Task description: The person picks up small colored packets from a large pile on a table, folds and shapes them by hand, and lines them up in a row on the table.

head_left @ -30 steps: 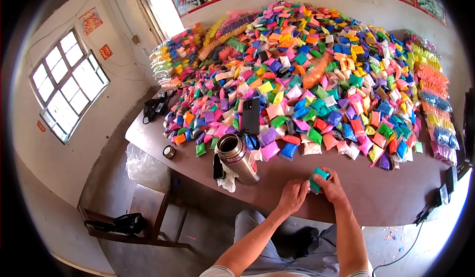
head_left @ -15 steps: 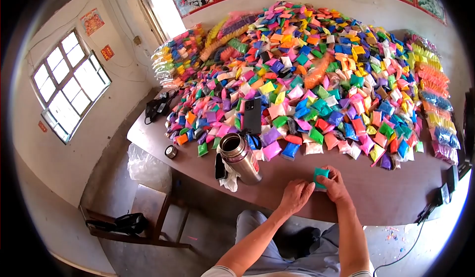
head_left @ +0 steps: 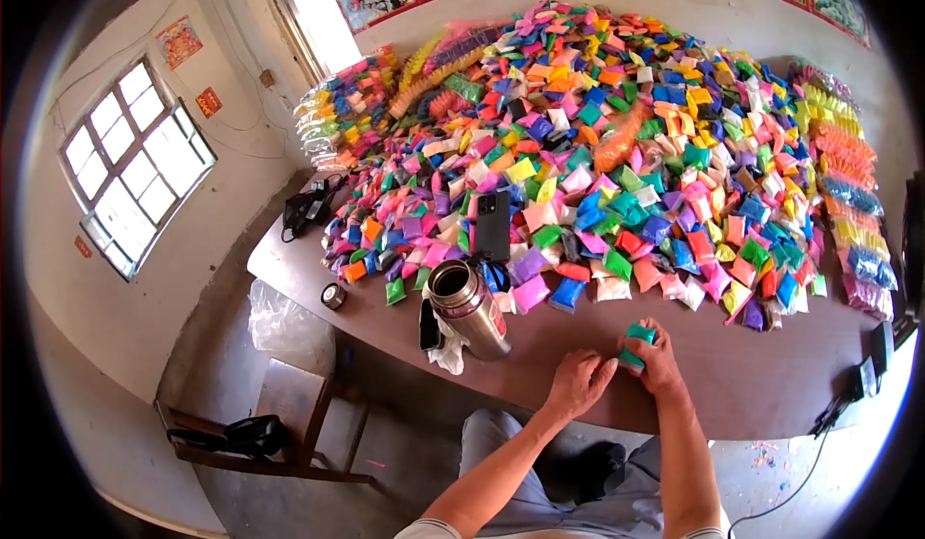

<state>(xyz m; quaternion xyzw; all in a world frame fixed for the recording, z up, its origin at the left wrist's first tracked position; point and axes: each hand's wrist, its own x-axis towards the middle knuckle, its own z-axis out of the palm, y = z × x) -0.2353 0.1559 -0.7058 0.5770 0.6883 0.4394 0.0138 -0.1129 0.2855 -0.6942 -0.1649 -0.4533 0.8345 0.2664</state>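
Observation:
A small teal packet (head_left: 639,337) is pinched in my right hand (head_left: 660,358), above the brown table (head_left: 540,370) near its front edge. My left hand (head_left: 580,383) is just left of it, thumb and fingertips close to the packet's lower corner; whether they grip it is too small to tell. Beyond both hands a large heap of colourful packets (head_left: 617,221) covers the back of the table. An open steel flask (head_left: 474,317) stands left of my hands, with a white cloth (head_left: 446,350) beside it.
A black phone (head_left: 492,226) lies against the heap's front. A flask lid (head_left: 332,295) and black straps (head_left: 306,209) are at the left. Black adapters with a cable (head_left: 864,377) lie at the right edge. A wooden chair (head_left: 289,406) holds a black bag (head_left: 252,436).
The teal packet has tilted and shifted slightly up and right in my right hand. My left hand has moved a little to the right. The view has shifted slightly.

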